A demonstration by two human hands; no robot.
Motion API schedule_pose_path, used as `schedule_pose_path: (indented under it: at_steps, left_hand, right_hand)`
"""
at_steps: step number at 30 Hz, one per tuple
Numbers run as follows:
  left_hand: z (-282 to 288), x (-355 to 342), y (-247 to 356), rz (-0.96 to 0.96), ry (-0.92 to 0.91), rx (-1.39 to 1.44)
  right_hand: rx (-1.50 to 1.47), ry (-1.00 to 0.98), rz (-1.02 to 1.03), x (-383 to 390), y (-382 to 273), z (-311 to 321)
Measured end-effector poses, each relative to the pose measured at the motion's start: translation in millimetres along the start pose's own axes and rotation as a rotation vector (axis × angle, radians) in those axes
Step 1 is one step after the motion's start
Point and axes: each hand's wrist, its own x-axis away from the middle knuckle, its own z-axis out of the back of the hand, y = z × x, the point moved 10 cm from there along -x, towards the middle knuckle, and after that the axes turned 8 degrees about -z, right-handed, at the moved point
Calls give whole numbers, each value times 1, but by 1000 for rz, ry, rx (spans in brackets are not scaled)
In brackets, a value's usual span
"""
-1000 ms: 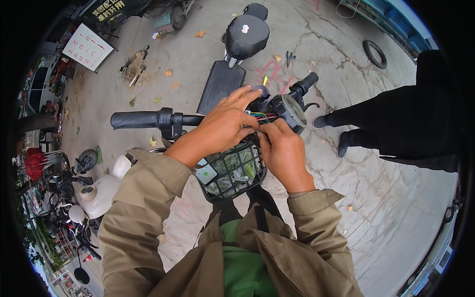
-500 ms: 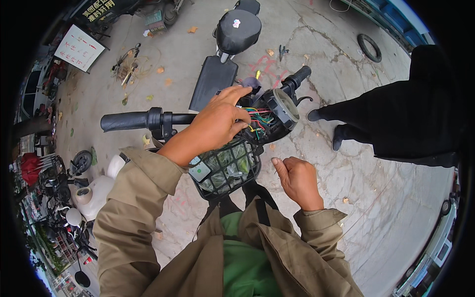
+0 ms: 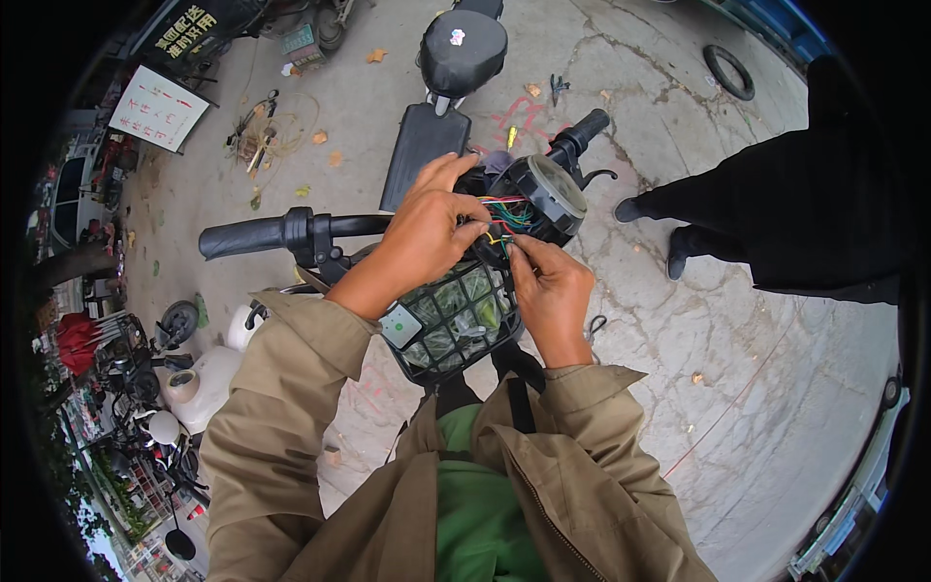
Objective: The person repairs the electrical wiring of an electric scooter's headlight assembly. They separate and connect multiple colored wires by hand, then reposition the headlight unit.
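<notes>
Leaning over the front of an electric scooter, a person in a khaki jacket and green shirt is working with both bare hands at the opened headlight housing. Nearest the body, the black wire-mesh front basket (image 3: 456,325) is sitting just below the hands, with greenish items and a small grey card inside it. The right hand (image 3: 553,291) is rising from the basket's right edge, its fingertips pinched narrow on the bundle of thin red, green, blue and yellow wires (image 3: 504,215) spilling from the housing. The left hand (image 3: 432,238) is reaching in from the left, its fingers curled over the same wires and pressing them against the round black headlight unit with a grey lens (image 3: 548,194), which is tilting to the right. Beyond the left wrist, the black rubber left handlebar grip (image 3: 247,236) is pointing left, well apart from both hands. Farther off, the black scooter seat (image 3: 463,47) is showing near the top, and another person in black clothing (image 3: 786,213) is standing on the cracked concrete ground (image 3: 737,388) at the right.
</notes>
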Motion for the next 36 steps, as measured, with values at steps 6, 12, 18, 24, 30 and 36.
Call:
schedule_pose_path:
  at_steps: [6, 12, 18, 24, 30, 36]
  left_hand:
    - [3, -3, 6, -8, -29, -13]
    - [2, -2, 6, -23, -39, -6]
    - [0, -5, 5, 4, -49, -20]
    - [-1, -5, 4, -14, -48, -12]
    - [-2, -5, 2, -17, -44, 17]
    - [-2, -7, 3, -17, -48, 44]
  right_hand:
    - [33, -5, 79, -3, -6, -8]
    - [153, -18, 180, -1, -17, -12]
    - [121, -24, 207, -2, -16, -12]
    - [131, -24, 200, -4, -17, -12]
    - [138, -15, 187, -5, -18, -13]
    - [149, 0, 187, -6, -18, -12]
